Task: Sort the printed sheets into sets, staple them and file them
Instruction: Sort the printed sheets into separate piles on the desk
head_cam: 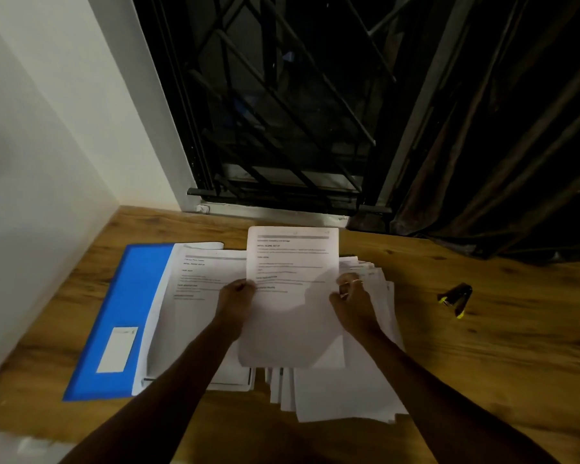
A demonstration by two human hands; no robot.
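A folder (128, 296) lies open at the left of the worktop (482, 363), with a stack of printed sheets (195, 313) on its right half. Just right of that stack, a pile of loose sheets (349, 390) spreads toward the near edge. Over the seam between the two is the held sheet (292, 262) — the left hand (236, 299) pinches its left edge, the right hand (352, 303) its right edge. A stapler (456, 298) lies well apart to the right of the pile. Behind the worktop stands a barred window (282, 112), with a curtain (499, 162) to its right — a wall (47, 162) closes the left side.
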